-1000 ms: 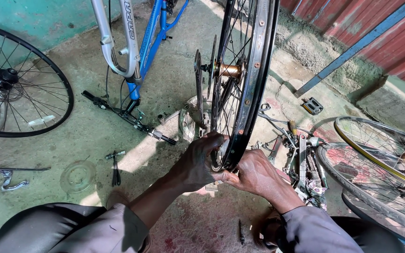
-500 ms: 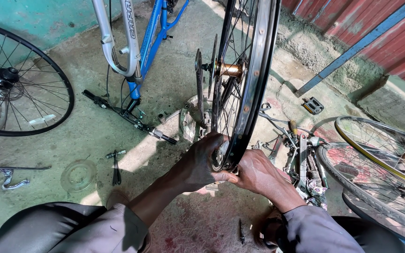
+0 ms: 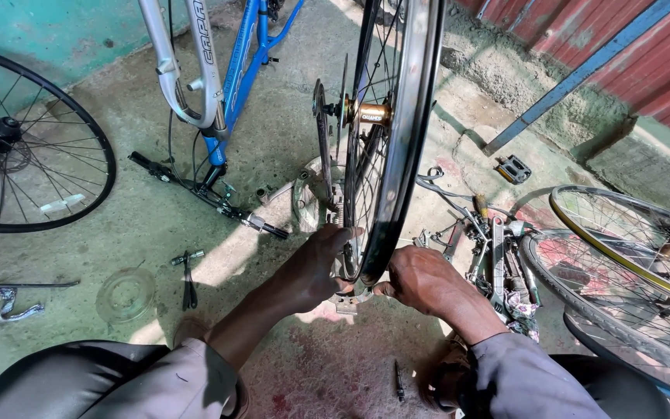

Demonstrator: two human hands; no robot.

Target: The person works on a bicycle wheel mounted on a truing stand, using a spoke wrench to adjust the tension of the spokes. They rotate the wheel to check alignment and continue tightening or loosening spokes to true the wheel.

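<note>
A black bicycle wheel rim stands upright on the concrete floor in front of me, seen edge-on, with a gold hub and a disc beside it. My left hand grips the bottom of the rim from the left, fingers reaching in among the spokes. On the right side my right hand holds the same low part of the rim. A small metal tool pokes out beneath the rim between both hands; which hand holds it is unclear.
A blue and white bicycle frame lies upside down at the back. A spoked wheel lies at left, more wheels at right. Wrenches and parts are scattered by the right hand. A clear round disc and small tool lie left.
Both hands stay at the bottom of the rim; the left hand's fingers have shifted slightly upward along it. The wheel stands as before.
</note>
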